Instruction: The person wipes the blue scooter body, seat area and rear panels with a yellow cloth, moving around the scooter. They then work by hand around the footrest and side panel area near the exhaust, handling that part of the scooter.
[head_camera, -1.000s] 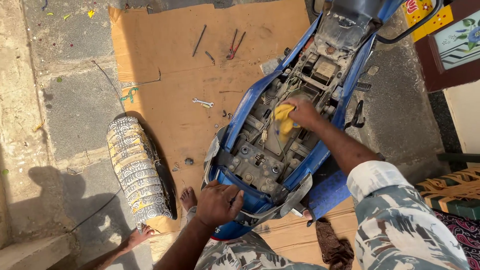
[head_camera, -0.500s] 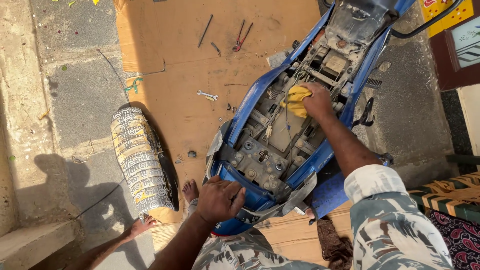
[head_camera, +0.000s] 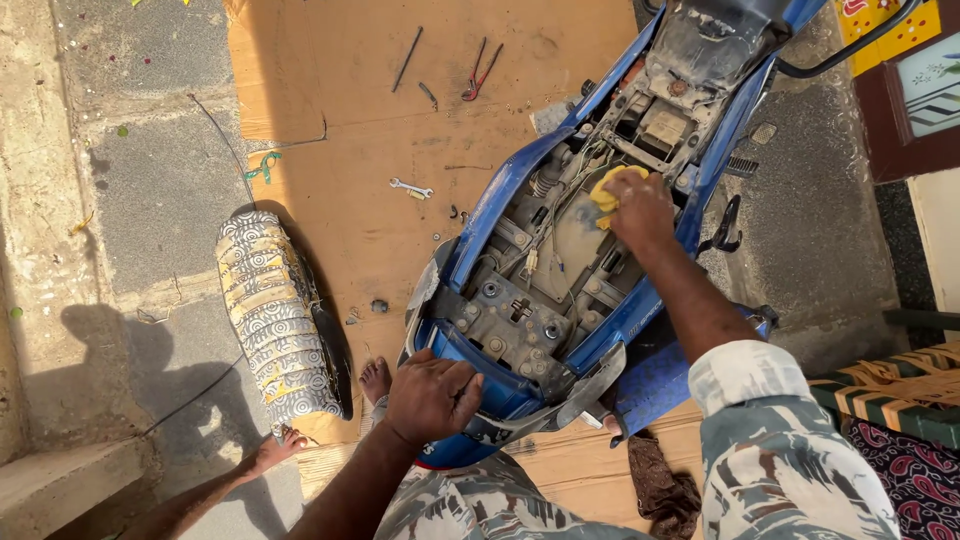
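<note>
Reaching forward with the arm nearly straight, the right hand (head_camera: 643, 210) presses a crumpled yellow cloth (head_camera: 607, 190) into the open, dusty bay of a blue scooter body (head_camera: 520, 180); fingers curl over the cloth, gripping it. The left hand (head_camera: 432, 398) is bent at the wrist, fingers folded over the blue rear edge of the scooter, clamped on it. Both sleeves are rolled; camouflage-print fabric covers the knees below.

Inside the bay: grey metal brackets, bolts, wiring, a pale rectangular box nearer the front. The scooter lies on a brown cardboard sheet (head_camera: 330, 90) over rough concrete. On the cardboard: a small spanner (head_camera: 411, 188), red-handled pliers (head_camera: 481, 70), a dark rod (head_camera: 407, 59). A seat (head_camera: 272, 315) with a patterned grey-and-yellow cover lies beside the scooter, well apart.
</note>
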